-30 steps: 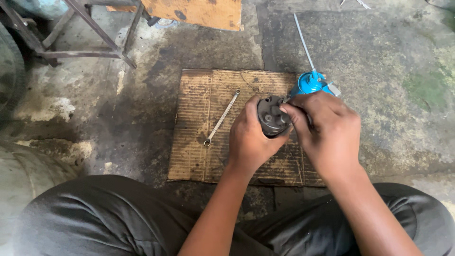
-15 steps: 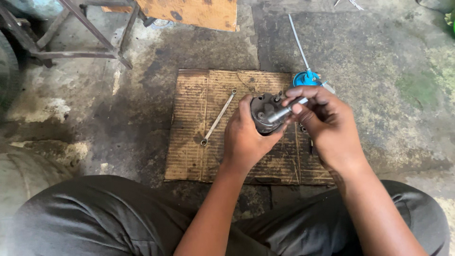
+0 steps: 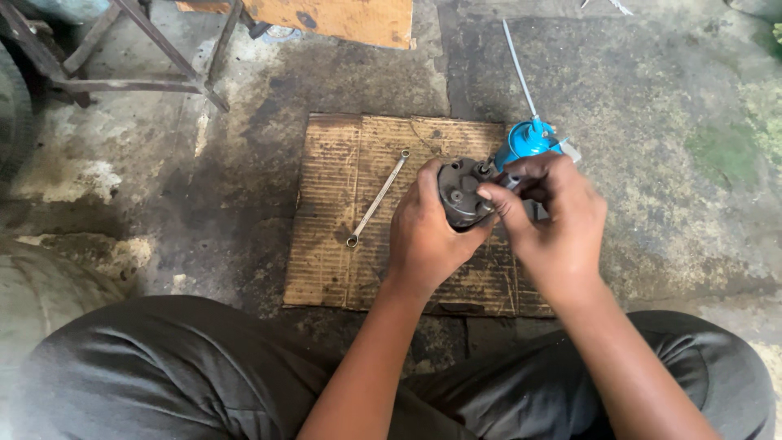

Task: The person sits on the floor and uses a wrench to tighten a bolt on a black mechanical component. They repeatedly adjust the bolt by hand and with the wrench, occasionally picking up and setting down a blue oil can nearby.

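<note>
My left hand [image 3: 423,232] grips a dark round metal part [image 3: 461,189] with several holes in its face, holding it above a sheet of brown cardboard [image 3: 342,244]. My right hand [image 3: 554,220] is pinched on a small metal piece [image 3: 509,181] at the part's right edge, fingertips touching the part. A slim ring spanner [image 3: 376,200] lies on the cardboard to the left of my left hand. A blue oil can [image 3: 525,140] with a long thin spout stands just beyond my right hand.
The cardboard lies on a stained concrete floor [image 3: 652,163]. A metal stand's legs [image 3: 130,73] and an orange board [image 3: 342,20] are at the top left. My dark trousered knees [image 3: 163,375] fill the bottom of the view.
Both hands and the round part have shifted slightly. My right hand's fingers have reworked their pinch at the part's right edge, and the oil can shows more.
</note>
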